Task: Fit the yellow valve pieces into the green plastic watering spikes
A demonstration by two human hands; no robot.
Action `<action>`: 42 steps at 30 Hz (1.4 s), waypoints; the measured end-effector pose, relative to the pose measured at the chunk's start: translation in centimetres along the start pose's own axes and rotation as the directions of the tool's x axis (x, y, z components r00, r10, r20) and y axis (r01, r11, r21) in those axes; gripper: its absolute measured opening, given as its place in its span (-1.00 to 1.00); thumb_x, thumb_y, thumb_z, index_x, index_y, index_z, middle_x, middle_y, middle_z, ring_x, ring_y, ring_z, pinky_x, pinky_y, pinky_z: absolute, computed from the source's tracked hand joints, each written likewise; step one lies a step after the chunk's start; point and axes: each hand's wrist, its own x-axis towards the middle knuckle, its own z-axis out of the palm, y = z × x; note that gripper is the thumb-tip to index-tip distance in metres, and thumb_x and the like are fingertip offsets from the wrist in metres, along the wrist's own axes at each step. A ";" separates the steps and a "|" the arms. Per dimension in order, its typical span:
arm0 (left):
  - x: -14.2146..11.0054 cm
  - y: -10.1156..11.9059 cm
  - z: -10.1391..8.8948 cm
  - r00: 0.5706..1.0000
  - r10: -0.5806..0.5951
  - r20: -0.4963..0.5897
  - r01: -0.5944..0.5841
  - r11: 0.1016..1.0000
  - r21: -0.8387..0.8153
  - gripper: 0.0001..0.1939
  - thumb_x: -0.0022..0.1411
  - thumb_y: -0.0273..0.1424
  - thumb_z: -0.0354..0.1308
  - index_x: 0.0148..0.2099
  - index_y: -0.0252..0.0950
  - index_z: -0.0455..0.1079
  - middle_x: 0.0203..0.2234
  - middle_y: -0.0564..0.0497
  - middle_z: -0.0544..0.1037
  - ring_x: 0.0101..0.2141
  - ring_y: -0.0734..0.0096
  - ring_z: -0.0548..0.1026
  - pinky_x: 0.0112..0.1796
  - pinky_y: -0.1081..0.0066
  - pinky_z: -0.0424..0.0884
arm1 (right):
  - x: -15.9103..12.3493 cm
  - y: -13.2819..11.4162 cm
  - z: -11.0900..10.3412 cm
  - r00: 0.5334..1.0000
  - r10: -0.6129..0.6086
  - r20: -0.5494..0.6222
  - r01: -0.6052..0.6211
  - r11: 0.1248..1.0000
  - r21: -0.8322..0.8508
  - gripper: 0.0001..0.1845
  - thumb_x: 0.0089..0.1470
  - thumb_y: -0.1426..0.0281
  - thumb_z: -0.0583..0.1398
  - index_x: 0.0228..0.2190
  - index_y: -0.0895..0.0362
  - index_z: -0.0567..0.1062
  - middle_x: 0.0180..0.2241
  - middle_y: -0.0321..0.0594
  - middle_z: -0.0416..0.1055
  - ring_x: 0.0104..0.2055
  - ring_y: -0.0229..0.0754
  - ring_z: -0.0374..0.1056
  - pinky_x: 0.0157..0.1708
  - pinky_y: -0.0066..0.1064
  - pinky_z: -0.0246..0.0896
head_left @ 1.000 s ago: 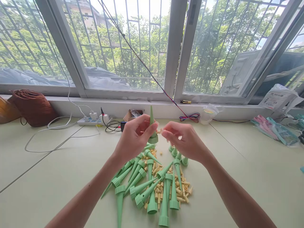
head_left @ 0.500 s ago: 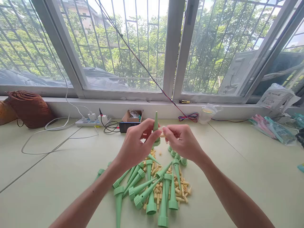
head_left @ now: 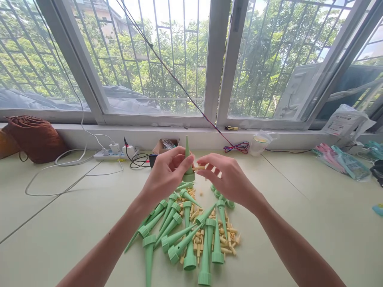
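My left hand (head_left: 166, 175) grips a green cone-shaped spike (head_left: 188, 159) upright, tip pointing up, above the table. A small yellow plug (head_left: 198, 168) sticks out sideways from the spike's lower part. My right hand (head_left: 229, 179) hovers beside it with fingers loosely spread, fingertips just off the plug. Below the hands lies a pile of several green spikes (head_left: 185, 231) mixed with small yellow plugs (head_left: 226, 239) and a few green caps (head_left: 223, 197).
The pale green table (head_left: 314, 223) runs to a window sill. At the back are a power strip (head_left: 113, 152) with white cables, a small cardboard box (head_left: 164, 144), a brown bag (head_left: 34, 137) at left, and plastic packets (head_left: 344, 161) at right.
My right hand has let go of the yellow plug and opened its fingers. The plug now sits in the side of the spike held by my left hand.
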 end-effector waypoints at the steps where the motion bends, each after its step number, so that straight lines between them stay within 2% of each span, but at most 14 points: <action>1: 0.0 0.0 0.0 1.000 -0.011 0.007 0.011 1.000 -0.010 -0.73 0.28 -0.16 0.17 -0.27 -0.29 0.38 -0.59 0.11 0.35 -0.63 0.61 0.18 -0.68 0.59 0.07 | 0.0 0.1 0.1 1.000 -0.024 0.005 0.025 0.999 -0.030 -0.83 0.29 0.32 0.14 -0.22 0.14 0.50 -0.29 -0.21 0.49 -0.35 -0.26 0.38 -0.36 -0.44 0.24; 5: -0.1 -0.1 0.0 0.999 0.038 0.004 -0.038 0.999 0.027 -0.75 0.29 -0.20 0.18 -0.27 -0.29 0.38 -0.61 0.13 0.31 -0.62 0.62 0.13 -0.66 0.58 0.06 | -0.2 0.1 0.2 0.999 -0.032 0.020 0.033 0.996 -0.082 -0.76 0.32 0.34 0.08 -0.34 0.16 0.46 -0.46 -0.27 0.40 -0.45 -0.29 0.28 -0.41 -0.44 0.18; 7: -0.2 0.0 0.2 0.995 0.100 -0.011 -0.099 0.992 0.079 -0.79 0.28 -0.23 0.19 -0.26 -0.29 0.40 -0.59 0.13 0.31 -0.60 0.61 0.15 -0.64 0.57 0.08 | -0.2 0.1 0.1 0.999 0.031 0.044 -0.030 0.999 -0.035 -0.73 0.32 0.34 0.09 -0.42 0.15 0.42 -0.53 -0.33 0.35 -0.52 -0.32 0.25 -0.44 -0.45 0.16; 9: -0.4 0.0 0.3 0.986 0.165 -0.022 -0.161 0.978 0.134 -0.82 0.29 -0.26 0.18 -0.26 -0.29 0.41 -0.57 0.12 0.34 -0.58 0.60 0.19 -0.61 0.57 0.12 | -0.1 0.0 0.0 0.987 0.129 0.100 -0.138 0.985 0.099 -0.68 0.32 0.31 0.08 -0.47 0.15 0.38 -0.59 -0.38 0.30 -0.60 -0.36 0.23 -0.49 -0.47 0.14; 11: -0.6 -0.1 0.5 0.969 0.244 -0.026 -0.235 0.952 0.198 -0.85 0.30 -0.30 0.18 -0.25 -0.28 0.42 -0.56 0.12 0.36 -0.57 0.59 0.22 -0.58 0.55 0.16 | 0.0 0.0 0.0 0.957 0.213 0.196 -0.264 0.920 0.291 -0.63 0.32 0.26 0.06 -0.50 0.15 0.34 -0.63 -0.42 0.22 -0.66 -0.39 0.21 -0.58 -0.50 0.09; 13: -0.8 -0.2 0.7 0.941 0.337 -0.027 -0.318 0.910 0.265 -0.90 0.29 -0.34 0.19 -0.23 -0.27 0.43 -0.57 0.13 0.34 -0.57 0.59 0.21 -0.56 0.55 0.19 | 0.1 0.1 -0.1 0.923 0.242 0.300 -0.363 0.810 0.460 -0.57 0.32 0.19 0.04 -0.54 0.14 0.28 -0.65 -0.46 0.09 -0.70 -0.41 0.16 -0.66 -0.53 0.01; 16: -0.9 -0.3 0.9 0.916 0.400 -0.026 -0.374 0.877 0.302 -0.93 0.27 -0.38 0.21 -0.22 -0.26 0.43 -0.59 0.15 0.32 -0.58 0.59 0.18 -0.54 0.55 0.20 | 0.2 0.3 -0.1 0.899 0.241 0.365 -0.420 0.708 0.567 -0.51 0.31 0.12 0.04 -0.57 0.13 0.20 -0.63 -0.48 -0.02 -0.73 -0.44 0.12 -0.70 -0.55 -0.06; 20: -0.6 0.0 0.7 0.963 0.267 -0.038 -0.254 0.946 0.201 -0.88 0.27 -0.33 0.21 -0.27 -0.28 0.42 -0.55 0.11 0.38 -0.56 0.58 0.24 -0.56 0.56 0.22 | 0.3 0.5 0.0 0.919 0.237 0.316 -0.377 0.764 0.523 -0.52 0.30 0.09 0.06 -0.53 0.16 0.31 -0.64 -0.44 0.14 -0.70 -0.42 0.19 -0.69 -0.56 0.01; 23: -0.3 0.3 0.3 0.990 0.136 -0.049 -0.133 0.989 0.063 -0.80 0.26 -0.24 0.22 -0.28 -0.29 0.42 -0.59 0.11 0.37 -0.60 0.60 0.22 -0.63 0.58 0.17 | 0.4 0.4 0.0 0.930 0.214 0.298 -0.345 0.789 0.509 -0.59 0.23 0.08 0.15 -0.43 0.17 0.40 -0.56 -0.37 0.31 -0.64 -0.40 0.26 -0.68 -0.57 0.07; 26: -0.1 0.4 0.0 0.999 -0.009 -0.043 0.006 0.998 -0.056 -0.73 0.23 -0.17 0.24 -0.26 -0.29 0.41 -0.59 0.10 0.37 -0.64 0.61 0.20 -0.68 0.60 0.10 | 0.3 0.4 0.0 0.949 0.209 0.235 -0.301 0.819 0.488 -0.67 0.14 0.12 0.26 -0.28 0.15 0.44 -0.42 -0.32 0.39 -0.53 -0.36 0.35 -0.63 -0.55 0.17; 29: -0.1 0.5 -0.2 0.995 -0.098 -0.014 0.096 0.989 -0.111 -0.71 0.21 -0.15 0.25 -0.28 -0.29 0.39 -0.60 0.11 0.34 -0.64 0.63 0.17 -0.69 0.63 0.08 | 0.2 0.2 0.1 0.974 0.189 0.124 -0.223 0.888 0.402 -0.67 0.10 0.16 0.31 -0.20 0.12 0.47 -0.39 -0.31 0.42 -0.48 -0.32 0.38 -0.52 -0.48 0.29; 32: -0.1 0.5 -0.2 0.994 -0.110 0.015 0.111 0.986 -0.128 -0.72 0.21 -0.17 0.25 -0.31 -0.29 0.36 -0.60 0.12 0.32 -0.64 0.64 0.15 -0.68 0.64 0.08 | 0.2 -0.1 0.2 0.985 0.165 0.051 -0.172 0.929 0.327 -0.73 0.13 0.17 0.28 -0.27 0.12 0.50 -0.44 -0.31 0.44 -0.49 -0.31 0.36 -0.44 -0.43 0.33; 36: -0.1 0.4 0.0 0.998 -0.054 0.033 0.058 0.989 -0.136 -0.73 0.21 -0.18 0.26 -0.31 -0.28 0.36 -0.60 0.13 0.32 -0.65 0.64 0.13 -0.69 0.62 0.07 | 0.2 -0.2 0.3 0.987 0.159 -0.009 -0.151 0.948 0.280 -0.72 0.14 0.16 0.27 -0.38 0.13 0.48 -0.49 -0.31 0.43 -0.52 -0.31 0.31 -0.47 -0.43 0.28; 42: -0.4 0.6 0.4 0.998 0.054 0.032 -0.053 0.998 -0.040 -0.75 0.23 -0.19 0.25 -0.23 -0.28 0.41 -0.55 0.10 0.40 -0.63 0.62 0.20 -0.66 0.59 0.20 | 0.1 -0.1 0.3 0.978 0.208 -0.022 -0.192 0.933 0.305 -0.64 0.17 0.17 0.23 -0.53 0.14 0.37 -0.65 -0.39 0.23 -0.61 -0.35 0.18 -0.58 -0.47 0.12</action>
